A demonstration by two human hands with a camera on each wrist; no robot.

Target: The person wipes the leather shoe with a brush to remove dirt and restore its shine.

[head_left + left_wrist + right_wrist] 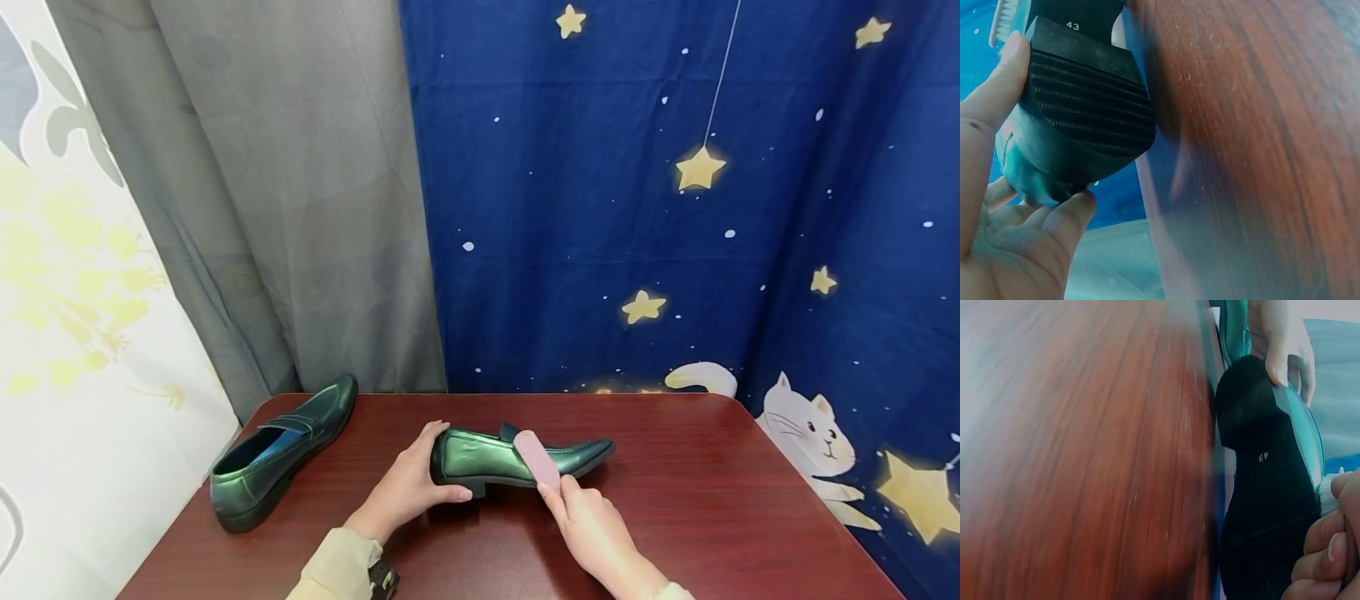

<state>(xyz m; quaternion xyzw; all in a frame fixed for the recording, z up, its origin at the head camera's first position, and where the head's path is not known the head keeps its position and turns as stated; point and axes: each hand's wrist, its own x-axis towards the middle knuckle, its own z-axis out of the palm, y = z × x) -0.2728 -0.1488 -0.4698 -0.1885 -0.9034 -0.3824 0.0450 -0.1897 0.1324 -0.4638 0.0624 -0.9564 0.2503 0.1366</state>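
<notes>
A shiny green loafer (480, 458) lies toe to the right near the middle of the table. My left hand (408, 479) grips it round the heel, thumb on the near side by the heel block. In the left wrist view the ridged black heel (1088, 103) faces the camera, with "43" printed on the sole. My right hand (596, 529) holds a pink brush (534, 457) by its lower end. The brush's white bristles (1329, 495) meet the loafer's near side, just ahead of the middle. The dark sole (1266, 487) is turned toward the right wrist camera.
A second green loafer (258, 479) with a blue insole stands at the table's left edge, toe pointing to the back. The reddish-brown table (712, 483) ends at grey and blue star-patterned curtains (562, 208). A dark strapped device (382, 579) is on the left wrist.
</notes>
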